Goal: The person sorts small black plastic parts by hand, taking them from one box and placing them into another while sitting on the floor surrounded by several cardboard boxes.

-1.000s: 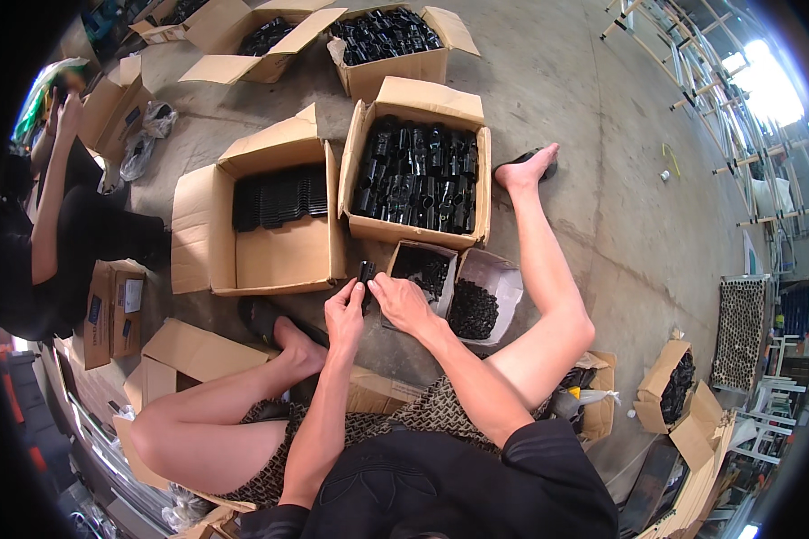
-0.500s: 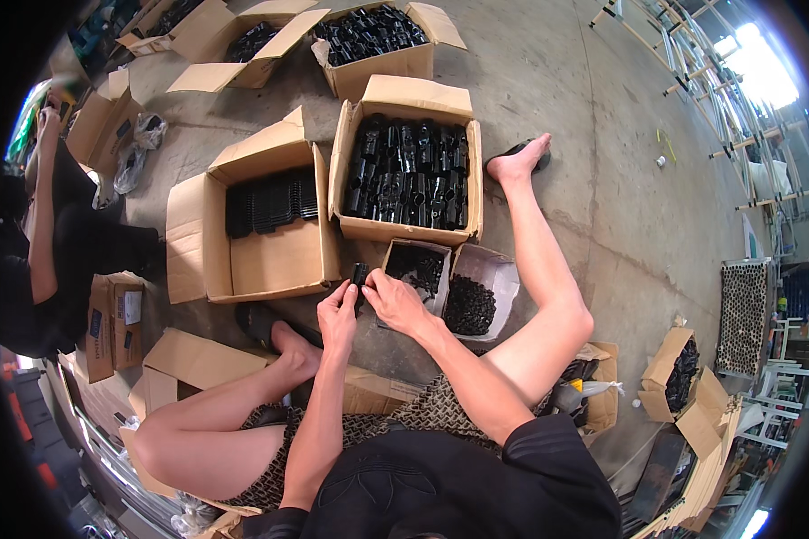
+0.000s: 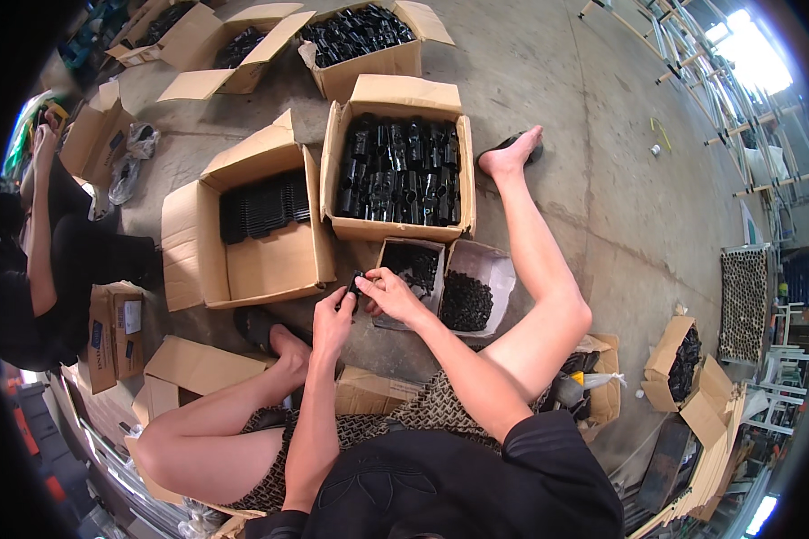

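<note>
Both my hands meet in front of me, above the floor between my legs. My left hand (image 3: 334,316) has its fingers closed round a small black glossy part (image 3: 354,281), which looks like a short tube fitting. From the other side, my right hand (image 3: 392,295) pinches at the same part; fingers cover much of it. Just beyond stand two small open boxes: a left one (image 3: 382,316) with small black pieces and a pale right one (image 3: 502,267) full of tiny dark pieces. Behind them is a carton (image 3: 466,171) packed with rows of glossy black fittings.
A carton (image 3: 274,262) at left holds stacked black ridged parts at its far side. More cartons (image 3: 368,76) of black parts stand at the back. A person (image 3: 40,225) sits at far left. Metal frames (image 3: 692,67) stand at right; an open carton (image 3: 670,368) is below them.
The black part has tilted and now shows less between my fingers. My right hand's fingers have closed in on it. The whole view has shifted slightly.
</note>
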The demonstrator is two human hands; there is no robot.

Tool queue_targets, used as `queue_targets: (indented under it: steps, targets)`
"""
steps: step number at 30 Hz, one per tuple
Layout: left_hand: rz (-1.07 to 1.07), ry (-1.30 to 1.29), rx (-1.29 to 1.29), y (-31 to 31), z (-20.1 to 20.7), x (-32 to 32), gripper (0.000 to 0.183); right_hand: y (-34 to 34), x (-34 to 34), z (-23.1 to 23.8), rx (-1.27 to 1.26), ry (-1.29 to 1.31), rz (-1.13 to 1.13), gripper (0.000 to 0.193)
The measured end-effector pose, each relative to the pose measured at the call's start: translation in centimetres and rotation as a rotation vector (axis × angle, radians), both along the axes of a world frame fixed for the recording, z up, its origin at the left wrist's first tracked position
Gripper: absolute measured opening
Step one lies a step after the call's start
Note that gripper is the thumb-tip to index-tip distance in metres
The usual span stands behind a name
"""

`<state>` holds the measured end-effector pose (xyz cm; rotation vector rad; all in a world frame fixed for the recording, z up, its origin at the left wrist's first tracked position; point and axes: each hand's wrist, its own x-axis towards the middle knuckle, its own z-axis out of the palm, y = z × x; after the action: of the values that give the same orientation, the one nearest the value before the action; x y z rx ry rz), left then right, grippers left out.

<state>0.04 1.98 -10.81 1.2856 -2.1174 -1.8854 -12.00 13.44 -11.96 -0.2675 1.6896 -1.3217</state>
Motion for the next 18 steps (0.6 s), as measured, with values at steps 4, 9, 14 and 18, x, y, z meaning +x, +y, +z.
queue_targets:
  steps: [4, 9, 14, 18]
  targets:
    - [-0.255, -0.076, -0.314, 0.5, 0.1, 0.6, 0.068, 0.4, -0.9, -1.9, -0.081, -0.267, -0.012, 0.042]
    - [-0.224, 0.291, 0.032, 0.1, 5.8, -0.1, 0.073, 0.9, -2.7, -1.9, -0.156, -0.494, -0.122, 0.033]
    - [-0.284, 0.353, -0.276, -0.2, 6.9, -1.8, 0.048, 1.0, -3.8, 0.3, -0.238, -0.620, -0.138, 0.031]
    - [-0.264, 0.450, -0.492, -0.7, 5.0, -1.4, 0.040, 1.4, -3.9, 0.8, -0.131, -0.532, -0.048, 0.038]
